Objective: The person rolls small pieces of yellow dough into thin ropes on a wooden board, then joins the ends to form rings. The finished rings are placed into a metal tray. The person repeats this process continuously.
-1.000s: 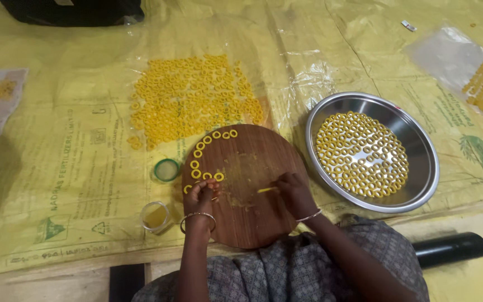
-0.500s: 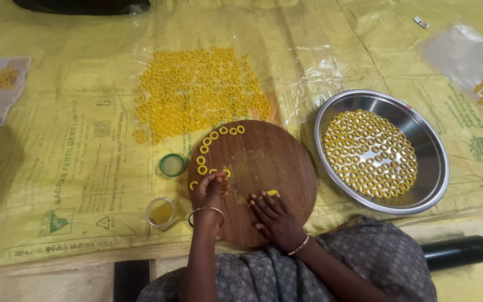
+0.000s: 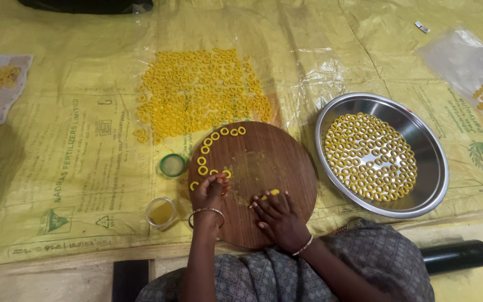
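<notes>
Work surface: a yellow woven plastic sheet [image 3: 74, 168] spread flat, overlaid in part by clear plastic film [image 3: 314, 78] carrying a dense patch of yellow dough rings [image 3: 199, 92]. A round wooden board [image 3: 264, 168] lay nearest the person, a steel pan [image 3: 434, 162] of rings just to its right. A green lid [image 3: 172, 165] and a small glass [image 3: 160, 212] stood left of the board. The left hand [image 3: 211, 193] pinched a ring at the board's left edge, fingertips closed on it. The right hand [image 3: 278, 215] rested flat, fingers loosely spread, fingertips touching a short yellow dough strip [image 3: 268, 195]; its long axis ran up and to the right on the board's centre.
</notes>
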